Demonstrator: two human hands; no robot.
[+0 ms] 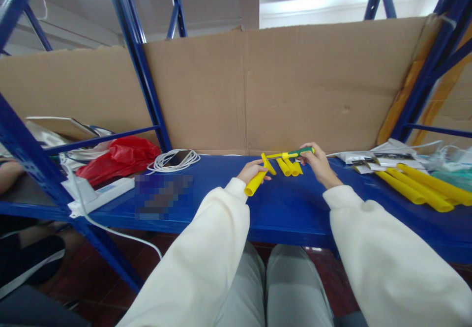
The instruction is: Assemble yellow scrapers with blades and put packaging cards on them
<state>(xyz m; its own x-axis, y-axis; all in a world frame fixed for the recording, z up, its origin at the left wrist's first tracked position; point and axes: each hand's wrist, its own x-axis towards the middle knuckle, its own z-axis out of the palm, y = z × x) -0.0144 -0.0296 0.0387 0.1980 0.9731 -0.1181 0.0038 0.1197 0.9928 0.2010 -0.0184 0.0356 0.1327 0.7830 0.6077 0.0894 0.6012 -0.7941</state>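
My left hand [251, 170] is closed around a yellow tube [255, 183], whose open end points down toward me. My right hand [317, 163] grips a slim green-and-yellow screwdriver [295, 154] by its green handle. Its thin shaft points left and reaches the upper part of a yellow piece [268, 163] just above my left hand; whether this piece belongs to the held tube, I cannot tell. Between my hands, several short yellow tubes [288, 167] lie on the blue shelf [291, 204].
Several long yellow tubes [424, 189] and plastic packets [387, 155] lie at the right. To the left are a coiled white cable [173, 161], a red bag [120, 157] and a white power strip [106, 193]. Cardboard [295, 86] stands behind, between blue posts [142, 66].
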